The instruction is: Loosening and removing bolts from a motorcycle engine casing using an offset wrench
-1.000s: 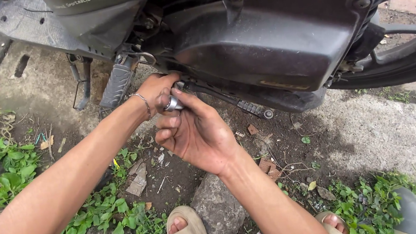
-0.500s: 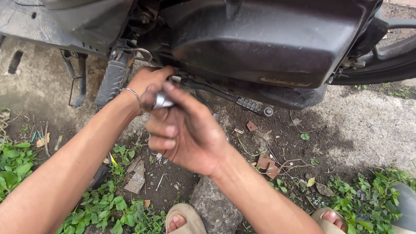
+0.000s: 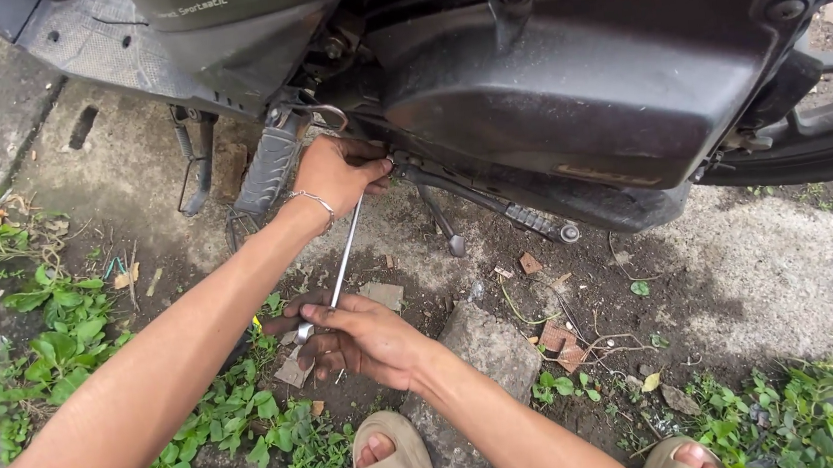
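A scooter stands over me, its dark engine cover (image 3: pixel 575 90) filling the top of the view. My left hand (image 3: pixel 336 171), with a thin bracelet on the wrist, is closed on the top end of a long metal wrench (image 3: pixel 341 259) under the engine, next to the footrest (image 3: pixel 270 166). My right hand (image 3: pixel 360 337) grips the wrench's lower end near the ground. The wrench slants from the engine's underside down toward me. Its head is hidden by my left fingers.
The kickstand (image 3: pixel 489 203) runs along under the engine, and the rear tyre (image 3: pixel 830 143) is at the right. Dirt, brick bits, a flat stone (image 3: pixel 492 353) and weeds (image 3: pixel 54 336) cover the ground. My sandalled feet (image 3: pixel 391 462) are at the bottom.
My right hand has dropped from beside my left hand at the engine down toward the ground. It now holds the low end of the wrench. The left hand stays under the engine.
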